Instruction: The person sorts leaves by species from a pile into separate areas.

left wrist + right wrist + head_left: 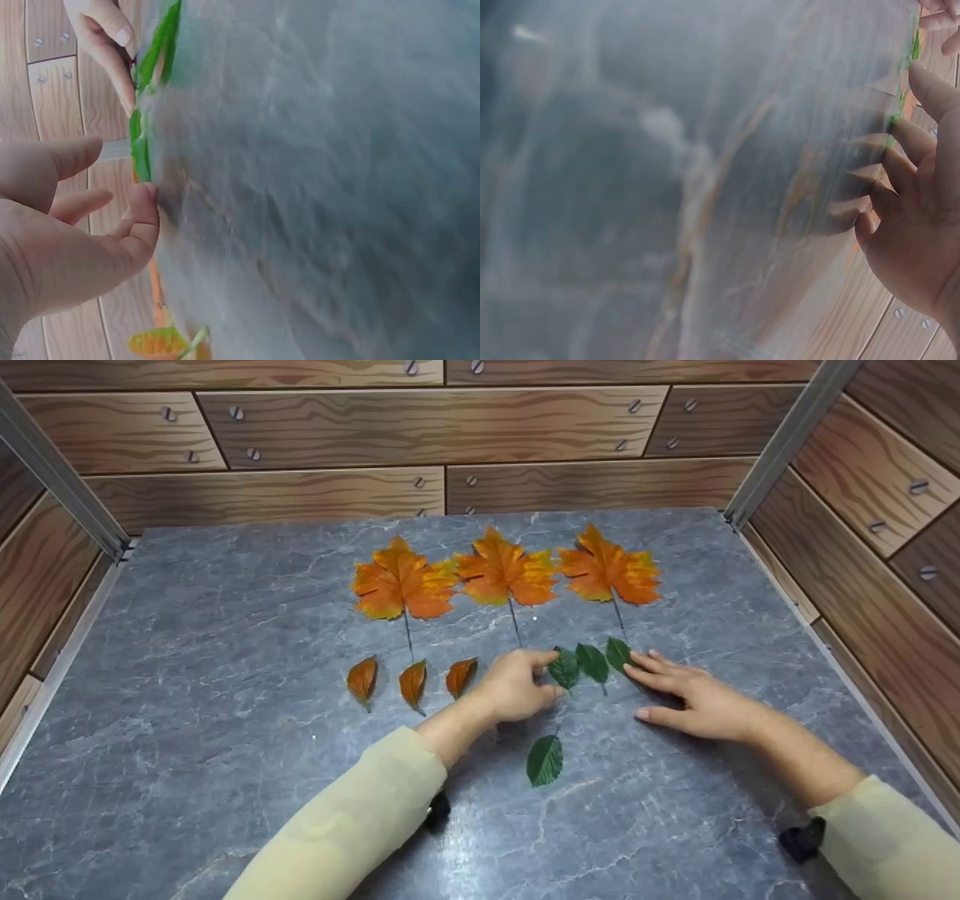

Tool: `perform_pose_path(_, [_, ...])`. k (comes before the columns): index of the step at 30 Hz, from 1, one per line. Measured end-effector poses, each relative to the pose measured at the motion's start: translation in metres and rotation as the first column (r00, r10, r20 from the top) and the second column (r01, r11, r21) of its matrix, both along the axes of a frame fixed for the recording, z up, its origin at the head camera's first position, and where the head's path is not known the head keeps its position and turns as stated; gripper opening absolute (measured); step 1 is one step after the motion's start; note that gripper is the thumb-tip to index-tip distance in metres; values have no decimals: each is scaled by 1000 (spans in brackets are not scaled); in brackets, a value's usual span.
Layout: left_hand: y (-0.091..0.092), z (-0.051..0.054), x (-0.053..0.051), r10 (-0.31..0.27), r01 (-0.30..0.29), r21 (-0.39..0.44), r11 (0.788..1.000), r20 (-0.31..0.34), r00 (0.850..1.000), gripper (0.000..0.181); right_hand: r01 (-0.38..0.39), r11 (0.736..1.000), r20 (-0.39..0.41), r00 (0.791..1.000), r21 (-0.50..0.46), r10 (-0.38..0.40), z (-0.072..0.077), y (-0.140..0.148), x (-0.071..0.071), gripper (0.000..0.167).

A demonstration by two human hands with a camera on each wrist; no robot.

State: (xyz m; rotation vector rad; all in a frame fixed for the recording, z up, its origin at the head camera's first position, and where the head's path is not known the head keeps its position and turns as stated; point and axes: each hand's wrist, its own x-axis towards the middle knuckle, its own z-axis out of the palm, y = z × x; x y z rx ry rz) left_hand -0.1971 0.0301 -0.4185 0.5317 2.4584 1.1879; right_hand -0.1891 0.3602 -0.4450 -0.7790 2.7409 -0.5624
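Observation:
My left hand [521,686] is at the leftmost leaf [564,668] of a short row of green leaves. Its forefinger touches that leaf's upper left edge, while the thumb lies apart below. In the left wrist view, green leaves [141,146] show edge-on near the fingertips. My right hand [694,701] has its fingers spread, the fingertips touching the right edge of the rightmost green leaf [618,655]. Between these lies a middle green leaf [592,662]. A separate green leaf [545,760] lies nearer to me, stem pointing away.
Along the back of the grey marbled table [225,660] lie three orange maple leaves, at left [403,581], middle [506,570] and right [609,566]. Three small brown leaves [412,684] form a row left of my left hand. Wood-patterned walls [435,427] enclose the table.

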Motion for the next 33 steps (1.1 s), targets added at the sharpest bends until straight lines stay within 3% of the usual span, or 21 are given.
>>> perform_pose_path(5, [-13,3,10,-62,62,-6,998,6,998,52,-6,1000,-8,1000,-4,6,0,0,-1,72])
perform_pose_path(15, [-30,-6,40,-162,162,-25,986,1,987,49,0,1000,2,1000,-4,0,1,0,0,72])
perform_pose_path(25, [-30,-15,57,-198,181,-122,976,-138,971,59,1,1000,-2,1000,-1,-1,1,0,1,72])
perform_pose_path(33, [-29,-15,61,-176,156,-141,978,-138,975,61,-12,1000,-24,1000,-17,12,0,0,2,71])
